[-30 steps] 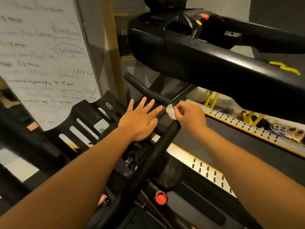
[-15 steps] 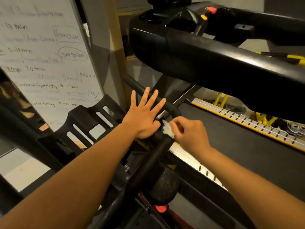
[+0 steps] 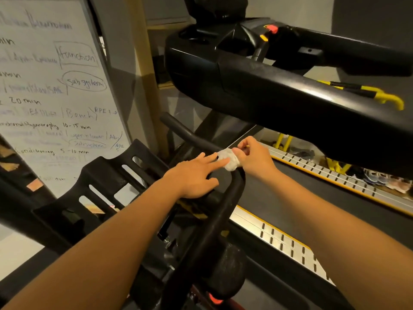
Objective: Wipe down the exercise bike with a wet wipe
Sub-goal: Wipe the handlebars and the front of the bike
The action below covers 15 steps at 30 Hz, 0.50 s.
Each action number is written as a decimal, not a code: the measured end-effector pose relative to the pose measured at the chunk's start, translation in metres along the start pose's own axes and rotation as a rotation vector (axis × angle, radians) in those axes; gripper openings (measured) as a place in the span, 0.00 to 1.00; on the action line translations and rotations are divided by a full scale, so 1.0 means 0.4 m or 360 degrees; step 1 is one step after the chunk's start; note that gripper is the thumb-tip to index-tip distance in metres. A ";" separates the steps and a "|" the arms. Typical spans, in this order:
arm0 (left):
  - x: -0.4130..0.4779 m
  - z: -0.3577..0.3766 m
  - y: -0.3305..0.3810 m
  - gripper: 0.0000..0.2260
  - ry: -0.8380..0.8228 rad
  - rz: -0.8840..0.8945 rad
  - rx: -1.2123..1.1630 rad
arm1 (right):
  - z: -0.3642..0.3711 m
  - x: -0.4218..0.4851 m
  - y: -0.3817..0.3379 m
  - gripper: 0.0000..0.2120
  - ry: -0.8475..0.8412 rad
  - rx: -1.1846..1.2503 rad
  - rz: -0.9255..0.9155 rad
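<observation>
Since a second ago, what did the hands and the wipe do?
The right hand rubbed the wet wipe down the handlebar a little, then back up onto its bend. The left hand drew its spread fingers closer together, and its fingertips now reach the wipe. Unchanged: the right hand still pinches the wipe, and the left hand stays flat, holding nothing.

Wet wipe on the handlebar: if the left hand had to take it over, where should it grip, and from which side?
Probably the bunched left half of the wet wipe, pinched from above and the left. It drapes over the handlebar bend, so the bar blocks any approach from below, and the right hand pinches its right edge. The left hand lies flat beside it, fingers straight.
</observation>
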<state>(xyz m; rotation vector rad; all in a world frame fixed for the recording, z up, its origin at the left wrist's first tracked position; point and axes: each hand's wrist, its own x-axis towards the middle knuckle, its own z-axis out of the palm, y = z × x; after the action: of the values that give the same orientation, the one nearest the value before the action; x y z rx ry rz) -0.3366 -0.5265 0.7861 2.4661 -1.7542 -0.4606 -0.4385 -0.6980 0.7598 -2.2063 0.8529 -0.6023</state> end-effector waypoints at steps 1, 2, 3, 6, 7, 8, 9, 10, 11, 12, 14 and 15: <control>0.000 -0.001 -0.001 0.27 -0.0020 -0.0004 0.0010 | -0.007 -0.005 -0.011 0.05 0.0086 -0.0043 -0.0069; 0.000 -0.001 -0.002 0.27 -0.0046 -0.0013 0.0023 | -0.016 -0.014 -0.020 0.05 0.0152 -0.0133 -0.0175; 0.002 -0.001 -0.001 0.26 -0.0068 -0.0019 0.0044 | -0.024 -0.028 -0.029 0.06 0.0145 -0.0245 -0.0292; 0.007 0.001 -0.001 0.26 -0.0058 -0.0039 0.0044 | -0.022 -0.063 -0.037 0.12 -0.0194 -0.0542 -0.0358; 0.007 0.002 -0.002 0.27 -0.0026 -0.0072 0.0015 | -0.014 -0.064 -0.040 0.15 -0.0305 -0.0599 -0.0274; 0.007 0.003 -0.003 0.28 0.0013 -0.0115 -0.0006 | -0.003 -0.056 -0.046 0.17 -0.0393 -0.0660 -0.0181; 0.005 0.003 -0.003 0.30 0.0053 -0.0159 -0.0010 | 0.009 -0.040 -0.057 0.16 -0.0463 -0.0754 -0.0121; 0.004 0.003 -0.002 0.31 0.0090 -0.0198 -0.0003 | 0.021 -0.019 -0.071 0.15 -0.0529 -0.0874 -0.0110; 0.002 0.002 0.000 0.32 0.0122 -0.0230 0.0005 | 0.034 0.006 -0.086 0.14 -0.0583 -0.0975 -0.0135; 0.001 0.003 0.001 0.33 0.0146 -0.0253 0.0013 | 0.049 0.030 -0.099 0.13 -0.0618 -0.1037 -0.0173; -0.002 0.000 0.006 0.33 0.0157 -0.0277 0.0015 | 0.083 0.080 -0.118 0.15 -0.0670 -0.1071 -0.0251; -0.004 -0.002 0.007 0.32 0.0152 -0.0285 -0.0004 | 0.098 0.099 -0.127 0.17 -0.0693 -0.1062 -0.0295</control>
<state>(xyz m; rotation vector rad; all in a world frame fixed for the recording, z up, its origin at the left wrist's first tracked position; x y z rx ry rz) -0.3394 -0.5263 0.7879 2.6086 -1.5044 -0.3512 -0.3672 -0.6816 0.7779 -2.8845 0.6761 0.1271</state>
